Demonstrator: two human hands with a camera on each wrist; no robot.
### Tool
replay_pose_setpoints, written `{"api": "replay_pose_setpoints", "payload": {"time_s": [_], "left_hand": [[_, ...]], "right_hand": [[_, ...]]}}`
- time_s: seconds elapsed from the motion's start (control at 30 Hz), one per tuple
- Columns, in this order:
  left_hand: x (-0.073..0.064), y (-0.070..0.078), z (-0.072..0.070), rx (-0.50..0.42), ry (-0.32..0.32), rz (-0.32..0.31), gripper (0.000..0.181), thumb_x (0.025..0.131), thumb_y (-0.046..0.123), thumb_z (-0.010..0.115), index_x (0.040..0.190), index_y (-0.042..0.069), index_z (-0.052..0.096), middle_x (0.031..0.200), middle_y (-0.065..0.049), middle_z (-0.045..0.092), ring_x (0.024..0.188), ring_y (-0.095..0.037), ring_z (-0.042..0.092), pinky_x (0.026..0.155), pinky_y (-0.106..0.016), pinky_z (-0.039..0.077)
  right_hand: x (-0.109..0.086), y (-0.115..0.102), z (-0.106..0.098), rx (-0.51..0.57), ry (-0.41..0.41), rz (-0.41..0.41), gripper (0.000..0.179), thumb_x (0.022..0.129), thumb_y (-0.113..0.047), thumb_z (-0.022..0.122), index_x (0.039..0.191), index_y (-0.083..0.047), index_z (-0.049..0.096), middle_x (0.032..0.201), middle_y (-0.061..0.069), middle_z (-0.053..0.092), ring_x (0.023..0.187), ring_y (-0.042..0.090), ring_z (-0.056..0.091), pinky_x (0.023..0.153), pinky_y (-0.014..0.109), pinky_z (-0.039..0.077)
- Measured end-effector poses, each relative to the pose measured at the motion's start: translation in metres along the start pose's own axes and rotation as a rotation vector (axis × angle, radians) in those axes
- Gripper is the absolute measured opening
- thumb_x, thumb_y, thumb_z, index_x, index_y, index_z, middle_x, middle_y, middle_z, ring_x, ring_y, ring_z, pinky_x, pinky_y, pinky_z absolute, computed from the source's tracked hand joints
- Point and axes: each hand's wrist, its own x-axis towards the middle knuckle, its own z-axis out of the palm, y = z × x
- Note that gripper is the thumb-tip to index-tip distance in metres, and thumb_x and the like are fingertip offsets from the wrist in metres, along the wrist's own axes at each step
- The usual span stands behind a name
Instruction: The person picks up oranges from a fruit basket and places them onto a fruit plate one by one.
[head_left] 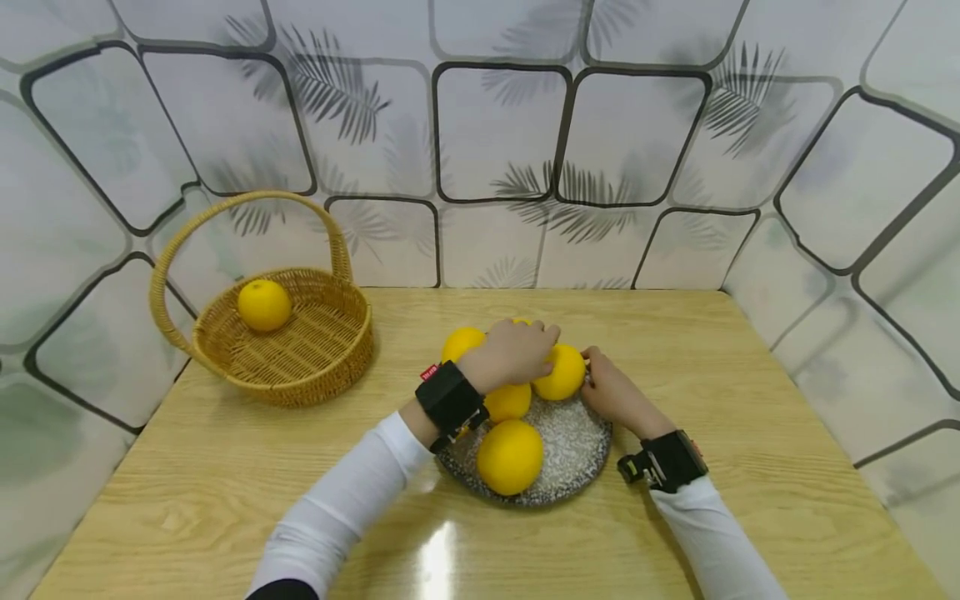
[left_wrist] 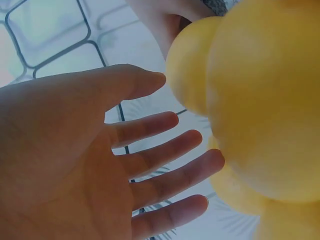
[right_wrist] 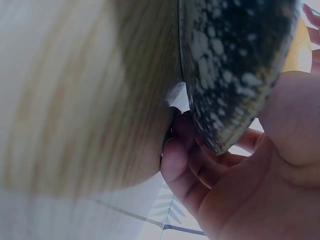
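Note:
Several yellow oranges (head_left: 510,457) lie on a round speckled grey plate (head_left: 573,442) in the head view. My left hand (head_left: 512,354) reaches over the pile, palm down, close to the orange (head_left: 562,372) on the plate's right side. In the left wrist view its fingers (left_wrist: 175,175) are spread and fairly straight, holding nothing; whether they touch an orange is hard to tell. At the plate's right edge, my right hand (head_left: 618,396) grips the rim. The right wrist view shows curled fingers (right_wrist: 175,160) under the plate's edge (right_wrist: 225,115).
A wicker basket (head_left: 356,354) with a tall arched handle stands at the back left, with one orange (head_left: 264,305) inside. All of it rests on a light wooden table (head_left: 225,492). A patterned wall covering (head_left: 495,133) surrounds the table's back and sides.

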Motion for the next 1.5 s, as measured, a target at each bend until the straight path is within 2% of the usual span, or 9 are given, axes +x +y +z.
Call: {"api": "replay_pose_setpoints", "payload": {"time_s": [0.27, 0.43, 0.67, 0.87, 0.97, 1.2, 1.27, 1.37, 1.5], "left_hand": [[-0.004, -0.023, 0.010, -0.114, 0.026, -0.027, 0.043, 0.107, 0.041, 0.050, 0.142, 0.016, 0.052, 0.135, -0.006, 0.064, 0.115, -0.021, 0.066, 0.096, -0.038, 0.056], [-0.015, -0.052, 0.012, -0.201, 0.073, -0.064, 0.038, 0.106, 0.035, 0.052, 0.136, 0.012, 0.055, 0.129, -0.010, 0.066, 0.097, -0.022, 0.065, 0.082, -0.035, 0.056], [-0.037, -0.112, -0.002, -0.280, 0.130, -0.140, 0.030, 0.106, 0.026, 0.049, 0.129, 0.009, 0.058, 0.117, -0.010, 0.071, 0.093, -0.025, 0.068, 0.081, -0.040, 0.056], [-0.056, -0.168, -0.006, -0.293, 0.169, -0.267, 0.025, 0.105, 0.026, 0.045, 0.117, 0.010, 0.061, 0.107, -0.010, 0.069, 0.090, -0.025, 0.063, 0.081, -0.043, 0.052], [-0.069, -0.196, -0.007, -0.298, 0.189, -0.334, 0.026, 0.105, 0.024, 0.044, 0.114, 0.007, 0.062, 0.097, -0.010, 0.066, 0.080, -0.023, 0.058, 0.073, -0.040, 0.047], [-0.099, -0.253, 0.001, -0.299, 0.219, -0.471, 0.023, 0.103, 0.020, 0.041, 0.086, 0.006, 0.049, 0.074, -0.006, 0.045, 0.067, -0.022, 0.045, 0.063, -0.035, 0.035], [-0.107, -0.267, 0.005, -0.297, 0.236, -0.516, 0.023, 0.102, 0.019, 0.041, 0.090, 0.003, 0.051, 0.077, -0.012, 0.050, 0.068, -0.027, 0.049, 0.062, -0.039, 0.039], [-0.118, -0.287, 0.016, -0.276, 0.250, -0.613, 0.035, 0.103, 0.020, 0.041, 0.119, -0.010, 0.052, 0.103, -0.030, 0.058, 0.092, -0.045, 0.056, 0.077, -0.054, 0.049], [-0.131, -0.301, 0.029, -0.288, 0.175, -0.752, 0.063, 0.104, 0.023, 0.043, 0.150, -0.015, 0.024, 0.138, -0.045, 0.039, 0.125, -0.062, 0.040, 0.105, -0.068, 0.039]], "right_hand": [[0.001, -0.001, 0.007, 0.018, -0.026, 0.029, 0.047, 0.098, -0.005, 0.050, 0.140, 0.012, 0.037, 0.141, 0.038, 0.049, 0.120, 0.040, 0.059, 0.098, 0.053, 0.051], [-0.001, -0.001, 0.013, 0.028, -0.041, 0.047, 0.048, 0.099, -0.006, 0.049, 0.142, 0.012, 0.035, 0.143, 0.038, 0.047, 0.127, 0.044, 0.056, 0.102, 0.056, 0.050], [-0.004, 0.001, 0.008, 0.023, -0.031, 0.026, 0.047, 0.101, -0.005, 0.048, 0.142, 0.012, 0.034, 0.133, 0.036, 0.054, 0.109, 0.037, 0.062, 0.087, 0.047, 0.053], [-0.010, 0.010, -0.001, 0.000, -0.023, 0.038, 0.048, 0.100, -0.006, 0.049, 0.142, 0.014, 0.034, 0.135, 0.039, 0.051, 0.111, 0.038, 0.061, 0.087, 0.048, 0.053], [-0.011, 0.011, -0.003, 0.002, -0.018, 0.034, 0.049, 0.100, -0.006, 0.049, 0.141, 0.014, 0.034, 0.137, 0.040, 0.050, 0.109, 0.037, 0.061, 0.087, 0.048, 0.052], [-0.005, 0.007, -0.002, 0.007, -0.026, 0.017, 0.048, 0.100, -0.006, 0.049, 0.142, 0.014, 0.034, 0.139, 0.039, 0.049, 0.115, 0.041, 0.059, 0.089, 0.049, 0.052], [-0.003, 0.005, -0.002, 0.008, -0.025, 0.009, 0.048, 0.100, -0.006, 0.049, 0.142, 0.014, 0.034, 0.137, 0.039, 0.050, 0.114, 0.040, 0.059, 0.088, 0.049, 0.051], [0.000, 0.004, -0.001, 0.006, -0.022, 0.003, 0.048, 0.100, -0.006, 0.049, 0.141, 0.014, 0.035, 0.133, 0.037, 0.053, 0.111, 0.039, 0.060, 0.088, 0.048, 0.051], [0.002, 0.003, -0.001, 0.008, -0.032, -0.001, 0.047, 0.100, -0.005, 0.049, 0.141, 0.013, 0.034, 0.130, 0.037, 0.054, 0.112, 0.040, 0.060, 0.088, 0.050, 0.052]]}}
